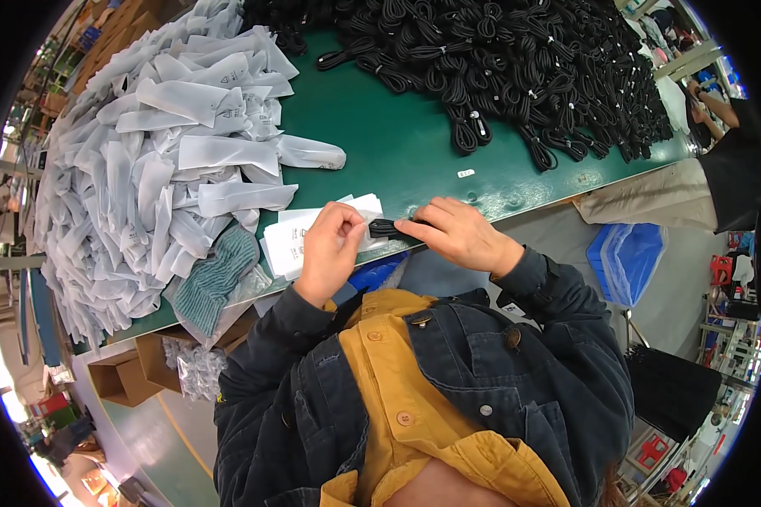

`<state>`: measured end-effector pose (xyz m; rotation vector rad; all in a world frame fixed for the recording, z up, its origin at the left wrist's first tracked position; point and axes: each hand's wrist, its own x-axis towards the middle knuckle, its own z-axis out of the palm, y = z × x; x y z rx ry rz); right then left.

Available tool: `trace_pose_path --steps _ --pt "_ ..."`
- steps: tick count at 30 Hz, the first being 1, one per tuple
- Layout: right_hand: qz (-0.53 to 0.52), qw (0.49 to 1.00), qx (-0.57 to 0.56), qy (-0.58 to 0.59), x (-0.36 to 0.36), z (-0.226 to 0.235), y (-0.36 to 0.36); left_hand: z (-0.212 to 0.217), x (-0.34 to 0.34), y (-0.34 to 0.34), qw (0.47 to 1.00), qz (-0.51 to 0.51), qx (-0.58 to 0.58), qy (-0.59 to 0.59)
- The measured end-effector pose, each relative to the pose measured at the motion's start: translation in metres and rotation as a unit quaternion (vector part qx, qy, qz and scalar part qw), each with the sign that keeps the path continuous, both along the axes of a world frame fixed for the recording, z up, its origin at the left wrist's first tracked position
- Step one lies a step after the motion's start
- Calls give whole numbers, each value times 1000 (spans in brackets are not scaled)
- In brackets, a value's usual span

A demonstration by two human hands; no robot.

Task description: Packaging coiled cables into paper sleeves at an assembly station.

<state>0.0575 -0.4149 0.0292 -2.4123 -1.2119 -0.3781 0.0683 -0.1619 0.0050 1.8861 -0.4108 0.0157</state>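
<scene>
In front of my chest, at the table's near edge, my right hand (461,237) grips a bundled black cable (384,229). The cable's far end points left, against the opening side of a stack of flat whitish plastic bags (284,248). Over that stack my left hand (332,250) is closed, thumb and fingertips pinched at the edge of the top bag. The fingers partly hide how far the cable reaches into the bag.
Filled frosted bags (169,160) form a big heap on the left. Bundled black cables (516,68) are piled at the back right of the green table (347,110). A teal knitted cloth (220,279) lies by the near edge. On the right stands a blue bin (624,262); a co-worker's arm (719,108) shows beyond.
</scene>
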Motion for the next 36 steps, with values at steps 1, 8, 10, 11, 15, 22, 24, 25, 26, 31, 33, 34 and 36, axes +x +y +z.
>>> trace_pose_path --steps 1,8,10,11,15,22,24,25,26,31,33,34,36 --pt "-7 994 66 85 1 -3 2 2 -1 -1 997 -24 26 -65" --pt "-114 754 351 543 16 -7 21 25 7 -6 966 -61 121 -222" --pt "-32 891 298 341 24 -1 26 28 14 -3 976 -17 105 -188" --pt "11 937 264 230 27 4 29 33 16 -1 976 -15 106 -191" --pt "98 929 309 181 37 27 48 55 30 12 999 -2 13 -46" --pt "-156 970 169 78 130 16 40 138 118 115 947 63 -315 -7" --pt "-171 976 136 13 173 1 38 167 135 141 943 230 -194 -143" --pt "-193 975 102 -49 194 -5 37 169 131 140 941 232 -194 -150" --pt "-189 975 104 -54 216 -14 41 164 124 137 934 265 -117 -208" --pt "-205 965 -11 -162 272 -48 43 83 58 49 972 98 113 -181" --pt "-227 962 -77 -131 276 -55 44 47 30 18 986 -30 112 -124" --pt "-221 964 -79 -126 269 -50 51 31 22 12 987 -25 111 -117" --pt "-182 966 -166 -71 248 -34 59 10 7 6 967 -78 196 -145"
